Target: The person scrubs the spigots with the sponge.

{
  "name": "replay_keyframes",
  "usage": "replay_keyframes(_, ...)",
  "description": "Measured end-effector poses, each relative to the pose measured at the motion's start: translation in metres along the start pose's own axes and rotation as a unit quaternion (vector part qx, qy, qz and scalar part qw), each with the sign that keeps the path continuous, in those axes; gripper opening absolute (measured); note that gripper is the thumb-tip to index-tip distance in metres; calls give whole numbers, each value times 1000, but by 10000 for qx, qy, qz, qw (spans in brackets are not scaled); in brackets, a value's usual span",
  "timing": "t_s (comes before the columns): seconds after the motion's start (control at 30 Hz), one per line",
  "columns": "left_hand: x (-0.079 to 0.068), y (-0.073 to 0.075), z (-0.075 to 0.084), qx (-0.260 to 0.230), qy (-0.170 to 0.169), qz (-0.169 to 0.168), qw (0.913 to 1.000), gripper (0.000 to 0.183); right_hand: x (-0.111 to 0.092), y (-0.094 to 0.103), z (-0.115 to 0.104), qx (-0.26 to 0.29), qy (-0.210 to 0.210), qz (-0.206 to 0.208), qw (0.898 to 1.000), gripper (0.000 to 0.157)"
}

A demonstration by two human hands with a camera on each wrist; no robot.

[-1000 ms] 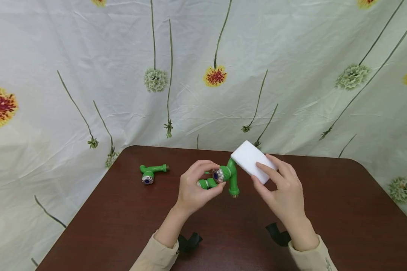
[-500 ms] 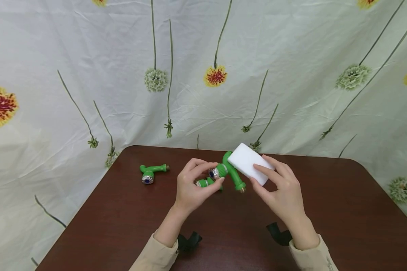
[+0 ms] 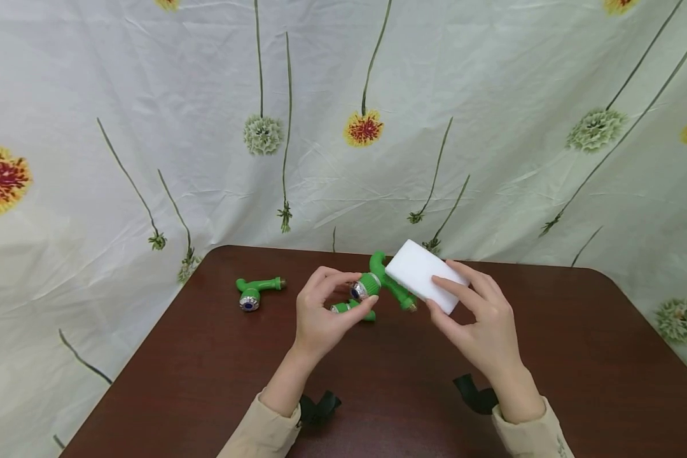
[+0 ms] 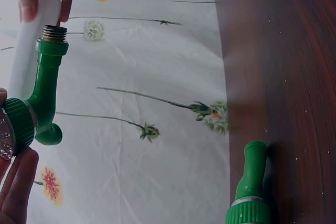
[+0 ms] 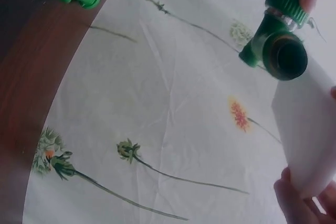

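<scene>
My left hand (image 3: 326,312) pinches a green faucet (image 3: 382,273) by its ribbed knob, thumb below and fingers above. The faucet is held above the table, its brass threaded end (image 4: 54,33) pointing down to the right in the head view. My right hand (image 3: 483,318) holds a white sponge block (image 3: 420,270) between thumb and fingers. The block lies against or just beside the faucet body; whether they touch is hard to tell. Beneath my left hand a second green faucet (image 3: 367,315) rests on the table, partly hidden by the thumb.
A third green faucet (image 3: 257,286) lies at the left on the dark brown table (image 3: 235,381). Black straps (image 3: 320,407) hang at both wrists. A white cloth (image 3: 320,184) printed with flowers hangs behind the table's far edge.
The held faucet has turned, its threaded end swinging from pointing straight down to the lower right, its spout moving up-left. The left hand shifted slightly left; the sponge dipped left, then moved slightly right.
</scene>
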State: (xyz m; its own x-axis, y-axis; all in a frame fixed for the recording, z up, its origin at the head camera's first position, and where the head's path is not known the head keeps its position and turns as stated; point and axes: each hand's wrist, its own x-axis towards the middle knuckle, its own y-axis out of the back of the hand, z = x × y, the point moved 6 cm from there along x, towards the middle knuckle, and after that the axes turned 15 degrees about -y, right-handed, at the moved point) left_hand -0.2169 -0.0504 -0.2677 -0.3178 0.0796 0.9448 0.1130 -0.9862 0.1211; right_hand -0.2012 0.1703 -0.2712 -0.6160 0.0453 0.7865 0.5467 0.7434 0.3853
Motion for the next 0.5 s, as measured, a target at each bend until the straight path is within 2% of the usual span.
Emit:
replay_keyframes(0.1,0,1,0,38,0,10,10000,35,-1,-1,-2,2,62,-94,9999,33)
replay_keyframes(0.27,0,0,0,66,-18,39,10000,35,0,2,-1,-82,56,147,9998,31)
replay_keyframes(0.43,1,1,0,120,-106,98,9998,37,1,1,0,87,37,-149,9998,29)
replay_keyframes(0.5,1,1,0,158,-128,116,9997,37,1,2,1,-17,20,-98,9999,28)
